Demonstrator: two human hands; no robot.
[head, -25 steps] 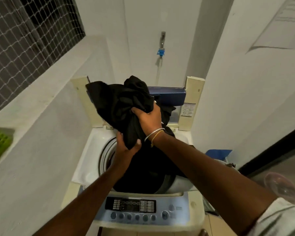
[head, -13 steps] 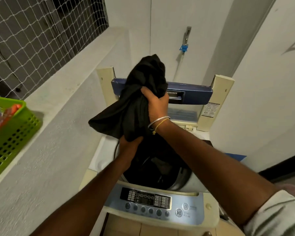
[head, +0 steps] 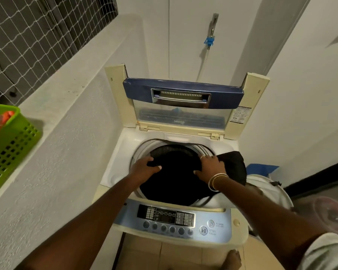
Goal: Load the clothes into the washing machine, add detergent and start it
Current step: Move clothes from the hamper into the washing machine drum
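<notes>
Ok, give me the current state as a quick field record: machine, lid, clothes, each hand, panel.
machine: top-loading washing machine
lid: folded up at the back
clothes: black garment in the drum, part draped over the right rim
left hand: on the garment, fingers gripping its edge
right hand: pressing the garment down
control panel: untouched
green basket: on the ledge, left

The black clothes point(head: 176, 178) under my fingers point(head: 142, 162) were matt, soft cloth. The washing machine point(head: 117, 168) had a smooth, yellowed plastic body, its lid point(head: 181, 92) glossy blue plastic over a clear panel. The control panel point(head: 172, 219) shone pale blue. The green basket point(head: 12, 145) was perforated plastic, the ledge wall point(head: 62, 145) rough painted plaster, and my bangles point(head: 217, 179) thin bright metal.
</notes>
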